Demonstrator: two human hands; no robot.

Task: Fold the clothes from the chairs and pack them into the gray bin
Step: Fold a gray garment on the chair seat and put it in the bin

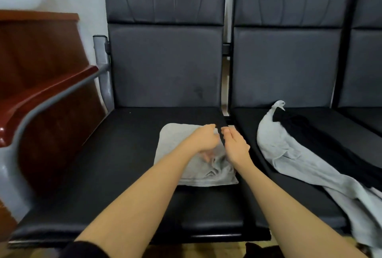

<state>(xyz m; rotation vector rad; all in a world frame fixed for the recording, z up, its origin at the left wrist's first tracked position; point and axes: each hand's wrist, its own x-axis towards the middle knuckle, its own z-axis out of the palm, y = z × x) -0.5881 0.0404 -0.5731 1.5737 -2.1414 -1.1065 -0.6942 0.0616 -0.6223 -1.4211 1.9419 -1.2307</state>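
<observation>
Head cam is looking down at a row of dark padded chairs, and both bare arms reach out over the left seat (103,154). A folded gray cloth (175,140) lies flat on that seat, toward its right edge, right under the hands. It looks like a rough rectangle with its longer side running away from the person, and the bunched, rumpled end is the near one.

The left hand (203,141) sits on top of the cloth with its fingers curled down into the fabric, so I'd say it's gripping or tucking a fold, though the fingertips are a bit blurred. The right hand (234,145) is just beside it, over the cloth's right edge and the gap between seats, fingers relaxed and mostly straight, holding nothing that I can see. The two hands nearly touch at the fingertips.

On the next seat to the right there's a loose gray garment (289,154) sprawled out with a black garment (310,133) lying on it. That pile runs diagonally from the back of the seat down toward the near right corner and spills off the front. It's much closer to the right hand than the left.

No gray bin anywhere in view, so I can't say which way the folded piece has to travel. My guess is this fold is nearly finished and the pile on the right is still waiting its turn.
</observation>
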